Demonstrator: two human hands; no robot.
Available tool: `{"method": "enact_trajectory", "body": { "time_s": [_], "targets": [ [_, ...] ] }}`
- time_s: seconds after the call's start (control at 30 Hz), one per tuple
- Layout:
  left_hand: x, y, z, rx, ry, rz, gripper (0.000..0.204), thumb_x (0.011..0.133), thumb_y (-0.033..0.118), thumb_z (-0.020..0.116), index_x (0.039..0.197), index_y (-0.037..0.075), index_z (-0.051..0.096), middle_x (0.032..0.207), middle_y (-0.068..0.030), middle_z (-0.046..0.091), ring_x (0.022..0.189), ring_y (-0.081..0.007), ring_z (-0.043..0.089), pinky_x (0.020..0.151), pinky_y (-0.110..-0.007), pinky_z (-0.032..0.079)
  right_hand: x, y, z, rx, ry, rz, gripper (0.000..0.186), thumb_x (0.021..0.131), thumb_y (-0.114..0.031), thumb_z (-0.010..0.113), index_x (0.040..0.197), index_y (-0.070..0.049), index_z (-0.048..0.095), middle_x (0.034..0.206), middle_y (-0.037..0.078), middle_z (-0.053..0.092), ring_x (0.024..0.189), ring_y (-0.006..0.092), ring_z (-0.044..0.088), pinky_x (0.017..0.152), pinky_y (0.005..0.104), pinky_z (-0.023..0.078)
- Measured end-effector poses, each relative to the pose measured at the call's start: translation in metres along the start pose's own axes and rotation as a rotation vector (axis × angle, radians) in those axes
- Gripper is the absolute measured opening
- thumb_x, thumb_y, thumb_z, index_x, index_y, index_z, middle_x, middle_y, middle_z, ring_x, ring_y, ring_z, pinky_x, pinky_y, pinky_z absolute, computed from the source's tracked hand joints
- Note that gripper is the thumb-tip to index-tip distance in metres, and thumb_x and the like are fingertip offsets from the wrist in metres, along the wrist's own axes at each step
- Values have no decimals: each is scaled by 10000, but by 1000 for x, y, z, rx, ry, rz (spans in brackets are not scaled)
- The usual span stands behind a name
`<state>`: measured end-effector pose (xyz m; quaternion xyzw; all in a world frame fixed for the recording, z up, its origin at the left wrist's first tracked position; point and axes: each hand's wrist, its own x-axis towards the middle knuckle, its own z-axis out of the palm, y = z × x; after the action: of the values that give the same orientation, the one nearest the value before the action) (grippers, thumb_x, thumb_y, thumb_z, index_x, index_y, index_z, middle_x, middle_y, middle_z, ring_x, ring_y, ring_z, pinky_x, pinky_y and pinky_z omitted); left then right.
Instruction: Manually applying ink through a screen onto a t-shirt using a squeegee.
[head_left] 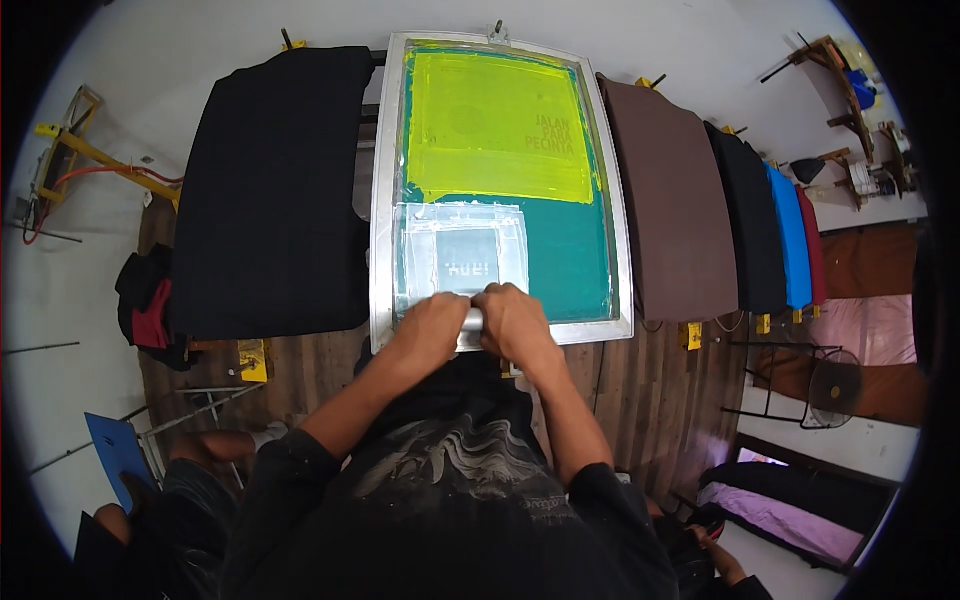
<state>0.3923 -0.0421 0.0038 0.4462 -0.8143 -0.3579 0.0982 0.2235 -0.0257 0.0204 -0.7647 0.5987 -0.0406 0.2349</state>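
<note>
A screen printing frame [622,262] with a silver metal rim lies in front of me. Its mesh is teal [570,255], with a large yellow-green block [480,125] in the far half. In the near left part is a pale ink-smeared rectangle [465,240] with small lettering. Both hands grip a silver squeegee [472,322] at the frame's near end. My left hand [432,328] is closed around its left part, my right hand [515,322] around its right part. The squeegee's blade is mostly hidden behind my fingers.
Black fabric [275,190] covers a board on the left; brown fabric [675,200] covers one on the right. Further right are black, blue [790,235] and red boards. A fan [836,388] stands at the right. Other people sit at lower left [200,500] and lower right.
</note>
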Motion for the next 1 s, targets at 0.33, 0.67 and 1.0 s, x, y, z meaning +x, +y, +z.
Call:
{"method": "enact_trajectory", "body": {
  "time_s": [0.33, 0.67, 1.0],
  "targets": [
    [75, -42, -82, 94, -50, -42, 258, 701, -28, 631, 949, 7, 690, 883, -240, 693, 872, -407, 679, 791, -437, 541, 112, -9, -40, -121, -95, 50, 262, 674, -181, 809, 902, -73, 742, 925, 182, 725, 881, 344, 713, 762, 431, 582],
    [20, -23, -49, 90, -60, 45, 232, 717, -57, 585, 937, -17, 649, 865, -263, 671, 871, -448, 652, 811, -483, 530, 50, -12, -7, -12, -30, -31, 153, 669, -81, 722, 817, -43, 734, 868, 170, 714, 870, 346, 697, 760, 441, 573],
    [76, -26, -53, 42, -101, 125, 188, 715, 18, 643, 899, 18, 676, 850, -225, 693, 830, -393, 683, 757, -443, 536, 75, 22, -43, -151, -97, 56, 228, 706, -111, 689, 927, -115, 746, 877, 174, 719, 842, 365, 700, 751, 461, 578]
  ]
}}
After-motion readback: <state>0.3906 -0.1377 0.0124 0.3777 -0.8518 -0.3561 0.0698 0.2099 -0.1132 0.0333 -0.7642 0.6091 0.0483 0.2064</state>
